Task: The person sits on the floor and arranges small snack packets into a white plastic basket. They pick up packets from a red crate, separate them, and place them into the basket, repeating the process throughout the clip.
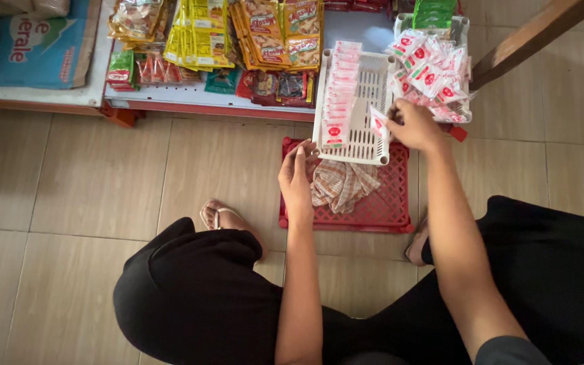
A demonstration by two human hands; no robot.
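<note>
beige floor tiles lie under a red slatted plastic crate (386,209). on it rests a white slotted plastic basket (366,101) with a row of small white-and-red sachets (338,94). right hand (414,125) pinches one sachet (378,122) over the basket; left hand (297,172), loosely open, touches the basket's near corner beside a checked cloth (343,184).

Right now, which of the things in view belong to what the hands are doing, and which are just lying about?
In use:
right hand, pinching a sachet
left hand, at the white tray
sachet row in the tray
loose sachets in the far basket

Lying about:
checked cloth
red crate
hanging snack packs
sack
wooden beam
</note>
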